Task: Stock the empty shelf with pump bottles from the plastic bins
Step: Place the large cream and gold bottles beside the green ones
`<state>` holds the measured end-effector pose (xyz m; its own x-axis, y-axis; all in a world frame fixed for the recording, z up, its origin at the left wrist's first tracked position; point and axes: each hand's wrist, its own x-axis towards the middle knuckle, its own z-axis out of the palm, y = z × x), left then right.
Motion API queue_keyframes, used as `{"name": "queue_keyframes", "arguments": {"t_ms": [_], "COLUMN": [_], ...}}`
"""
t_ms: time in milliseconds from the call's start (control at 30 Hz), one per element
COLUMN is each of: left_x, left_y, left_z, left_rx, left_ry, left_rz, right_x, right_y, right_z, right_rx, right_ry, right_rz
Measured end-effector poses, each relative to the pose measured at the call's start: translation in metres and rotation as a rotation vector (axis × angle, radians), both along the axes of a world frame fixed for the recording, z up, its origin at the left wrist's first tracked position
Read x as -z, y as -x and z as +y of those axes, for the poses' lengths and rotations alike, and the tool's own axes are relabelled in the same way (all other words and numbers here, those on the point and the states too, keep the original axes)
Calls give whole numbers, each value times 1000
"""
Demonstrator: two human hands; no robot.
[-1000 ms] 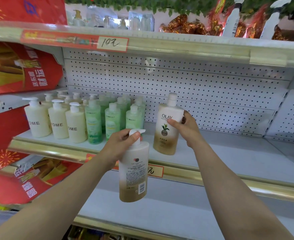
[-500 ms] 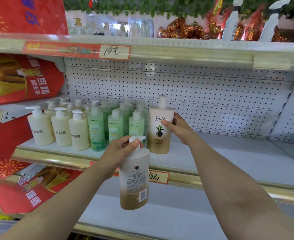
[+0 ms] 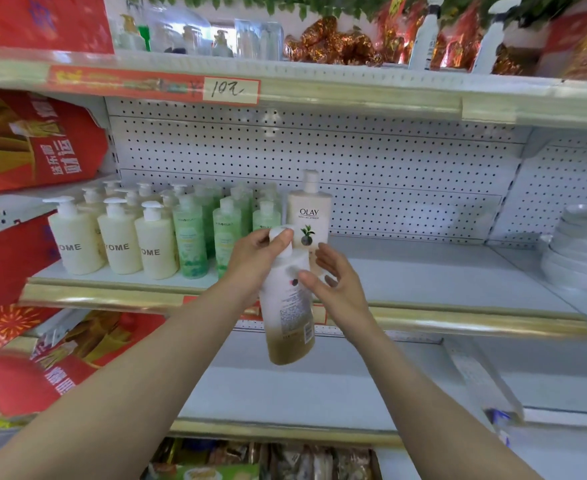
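Left hand (image 3: 254, 258) grips the held pump bottle (image 3: 288, 320) by the pump head and neck, fingers curled round the top. The bottle hangs tilted in front of the shelf edge, back label and barcode facing the camera, not on the shelf yet. Right hand (image 3: 337, 282) is released: fingers straight, thumb touching the bottle's upper body, nothing grasped.

Handling, my read:
- Looks full, so moderately heavy. Hanging it from the pump puts the load on the neck thread, so support the body before setting it down.
- Rigid plastic, smooth and glossy, so probably a bit slippery. Not fragile, but the pump is the weak point.
- Best hold is mid-body across the narrow sides, with the second hand steering the top.
- Tall with a narrow base, so it will tip if set down at an angle.

Surface and room:
- The shelf (image 3: 441, 271) is flat and pale, with a gold front strip (image 3: 458, 320) and a pegboard back panel (image 3: 354, 168).
- One Olay bottle (image 3: 311, 209) stands upright at the back, just beside the green pump bottles (image 3: 189, 244). The cream pump bottles (image 3: 118, 244) are further left.
- Free space runs from the Olay bottle's right to a stack of white bowls (image 3: 579, 251) at the far right.
- Likely slot is in front of or beside the Olay bottle, label forward.
- The bins are not in view.
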<state>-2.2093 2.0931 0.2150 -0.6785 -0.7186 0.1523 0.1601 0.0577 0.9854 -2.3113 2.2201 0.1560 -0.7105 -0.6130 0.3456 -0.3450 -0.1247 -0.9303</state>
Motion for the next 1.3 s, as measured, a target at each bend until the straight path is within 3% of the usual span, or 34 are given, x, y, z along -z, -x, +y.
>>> {"name": "queue_keyframes", "arguments": {"t_ms": [300, 367, 467, 533, 633, 733, 833, 933, 1033, 1300], "left_x": [-38, -42, -46, -47, -47, -47, -50, -53, -63, -39], "left_y": [1, -3, -13, -17, -16, -11, -6, -2, 1, 12], "left_z": [53, 57, 58, 58, 52, 49, 48, 43, 27, -62], "left_rx": [-57, 7, 214, 339, 349, 255, 100, -7, -32, -185], "left_ry": [-170, -103, -34, -107, -189, -257, -269, -176, -42, 709], "left_rz": [92, 77, -68, -139, -113, -62, 23, 68, 78, -259], "right_x": [-4, -14, -26, -29, -31, -30, -38, -53, -67, -86], "right_y": [-46, -49, -46, -45, -47, -50, -48, -34, -14, 49], "right_z": [22, 39, 62, 69, 72, 65, 57, 45, 29, -7], "right_rx": [130, 71, -210, -342, -430, -390, -244, -105, -14, 88], "right_ry": [-153, -87, -9, 23, 34, -1, -176, -288, -276, -91], "right_rz": [279, 197, -20, -176, -298, -334, -130, 11, 56, -57]}}
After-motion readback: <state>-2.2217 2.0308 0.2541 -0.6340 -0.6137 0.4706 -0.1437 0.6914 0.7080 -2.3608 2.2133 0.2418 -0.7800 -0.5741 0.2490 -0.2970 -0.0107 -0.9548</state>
